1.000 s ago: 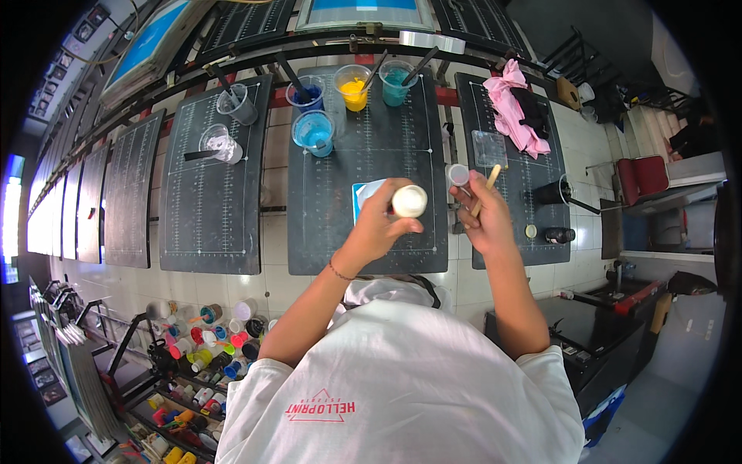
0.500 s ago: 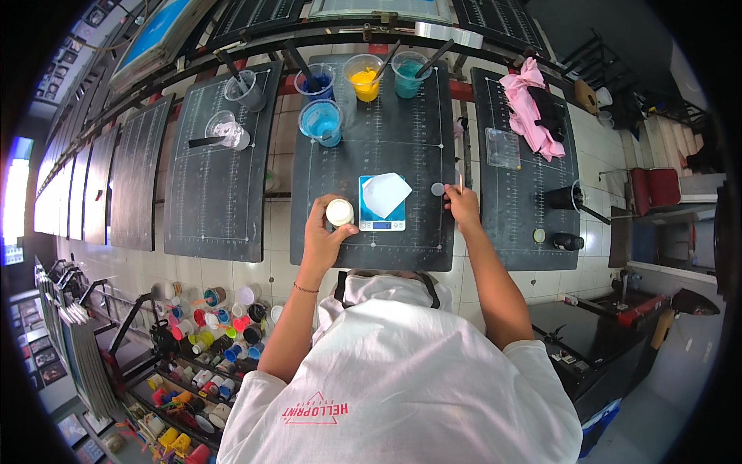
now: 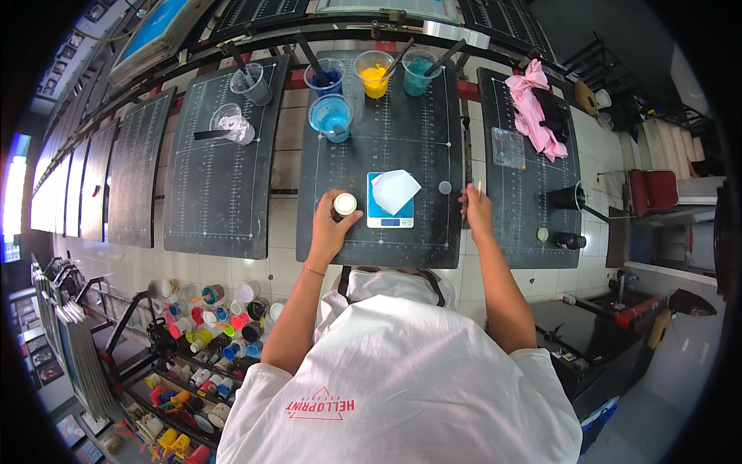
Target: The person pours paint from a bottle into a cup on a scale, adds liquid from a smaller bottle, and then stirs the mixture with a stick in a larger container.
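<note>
My left hand is closed around a small round jar with a pale cream top, at the left of a digital scale. On the scale lies a folded white sheet of paper, tilted and covering most of its blue platform. Past the right edge of the black board, my right hand grips a thin wooden stick that points upward. A small translucent round cap rests on the board between the scale and my right hand, apart from my fingers.
Clear cups of light blue, dark blue, yellow and teal ink stand at the far side. The left board holds two more cups. A pink cloth, black cup and dark bottle are on the right board.
My right hand has drawn off to the right, away from the round cap, still with the stick. The jar has shifted slightly in my left hand's grip. The whole view has moved a little.
</note>
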Demonstrator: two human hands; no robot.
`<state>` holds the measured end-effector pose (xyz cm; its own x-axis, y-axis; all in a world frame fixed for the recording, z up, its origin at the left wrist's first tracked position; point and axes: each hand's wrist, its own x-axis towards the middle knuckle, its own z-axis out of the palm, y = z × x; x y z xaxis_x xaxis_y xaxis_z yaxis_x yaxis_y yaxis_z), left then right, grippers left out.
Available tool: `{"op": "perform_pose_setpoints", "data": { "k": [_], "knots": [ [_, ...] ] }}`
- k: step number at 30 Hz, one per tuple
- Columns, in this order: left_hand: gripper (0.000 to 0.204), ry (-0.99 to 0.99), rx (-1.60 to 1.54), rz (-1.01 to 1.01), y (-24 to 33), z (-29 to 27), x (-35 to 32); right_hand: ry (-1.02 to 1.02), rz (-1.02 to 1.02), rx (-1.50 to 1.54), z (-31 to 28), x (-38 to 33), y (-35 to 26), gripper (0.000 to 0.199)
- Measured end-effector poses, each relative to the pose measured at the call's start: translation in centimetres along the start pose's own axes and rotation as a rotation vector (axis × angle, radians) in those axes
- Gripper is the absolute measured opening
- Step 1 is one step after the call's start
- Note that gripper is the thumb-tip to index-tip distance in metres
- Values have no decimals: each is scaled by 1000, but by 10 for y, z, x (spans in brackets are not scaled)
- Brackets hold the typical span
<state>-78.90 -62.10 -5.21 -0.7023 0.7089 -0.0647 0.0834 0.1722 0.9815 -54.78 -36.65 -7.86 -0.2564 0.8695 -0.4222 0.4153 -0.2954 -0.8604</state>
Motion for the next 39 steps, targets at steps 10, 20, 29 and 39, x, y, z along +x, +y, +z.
{"op": "perform_pose_setpoints", "data": {
  "k": [10, 20, 29, 39],
  "knots": [
    [48, -40, 24, 12, -20, -2, 12, -75, -99, 234, -2, -73, -38, 41],
    [50, -86, 159, 37, -17, -9, 11, -333, -141, 350, 43, -111, -77, 35],
    [53, -113, 281, 57, -20, -15, 12, -366, -247, 193, 69, -117, -93, 30],
    [45, -31, 290, 199, 23, -11, 0, -453, -497, -31, 73, -135, -136, 22]
  ]
}}
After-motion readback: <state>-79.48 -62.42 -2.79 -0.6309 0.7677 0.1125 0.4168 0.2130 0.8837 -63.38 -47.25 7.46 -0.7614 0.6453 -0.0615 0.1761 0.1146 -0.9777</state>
